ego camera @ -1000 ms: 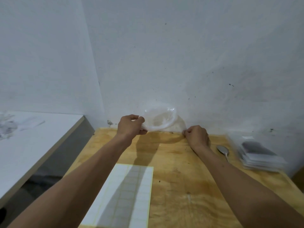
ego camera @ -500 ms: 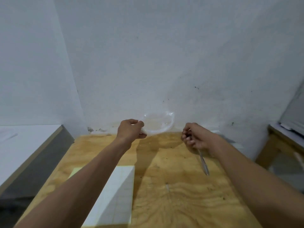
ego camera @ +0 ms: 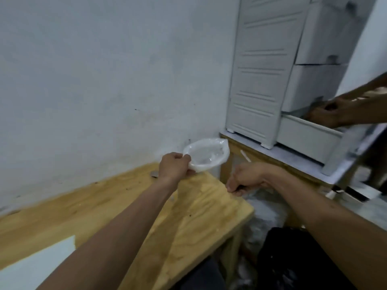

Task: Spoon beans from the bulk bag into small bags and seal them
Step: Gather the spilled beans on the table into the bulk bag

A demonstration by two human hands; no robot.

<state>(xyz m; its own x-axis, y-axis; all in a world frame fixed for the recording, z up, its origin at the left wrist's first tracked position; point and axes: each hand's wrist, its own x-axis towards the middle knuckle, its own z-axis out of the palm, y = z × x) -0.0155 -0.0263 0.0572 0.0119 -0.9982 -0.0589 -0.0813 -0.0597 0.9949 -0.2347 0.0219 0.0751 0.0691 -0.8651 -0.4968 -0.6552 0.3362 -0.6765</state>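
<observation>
The frame is blurred and tilted. The right hand [ego camera: 246, 178] is curled shut just past the right edge of the wooden table [ego camera: 117, 206]; something thin and dark is pinched under its fingers, but what it is cannot be made out. A small clear bag [ego camera: 206, 156] is held up near the wall [ego camera: 104, 80], above the table's far right corner. Its rolled rim is pinched at the left end by the left hand [ego camera: 173, 169], thumb and fingers closed on the plastic. The mouth is spread into an oval facing the camera, long axis left to right, the bag extending rightward from the grip. Its contents cannot be told. Another person's hand [ego camera: 328, 115] is seen at an open drawer [ego camera: 307, 139] of a white cabinet [ego camera: 261, 70], arm cut off by the frame edge.
</observation>
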